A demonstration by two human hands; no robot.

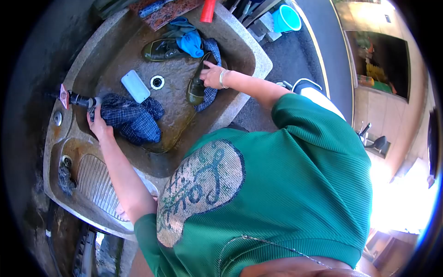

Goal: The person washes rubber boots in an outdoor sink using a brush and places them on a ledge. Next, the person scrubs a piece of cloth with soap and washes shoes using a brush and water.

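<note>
My left hand (98, 123) is at the tap's mouth, its fingers closed on the edge of a dark blue checked cloth (134, 117). The cloth lies bunched in the stone sink (177, 134), below the black tap (83, 100). On the sink's right side, my right hand (213, 76) grips an olive-green shoe (195, 91) near its opening. Blue checked fabric (210, 98) lies along that shoe. Farther back rests a second olive-green shoe (161, 50), with bright blue fabric (190, 44) beside it. A pale flat rectangular block (135, 86) sits near the drain (157, 82).
A smaller basin with a ribbed washboard (99, 180) adjoins the sink at lower left, with a dark scrubbing mesh (66, 179) in it. A red cylinder (208, 11) stands on the back rim. Beyond the sink is a turquoise bucket (287, 19).
</note>
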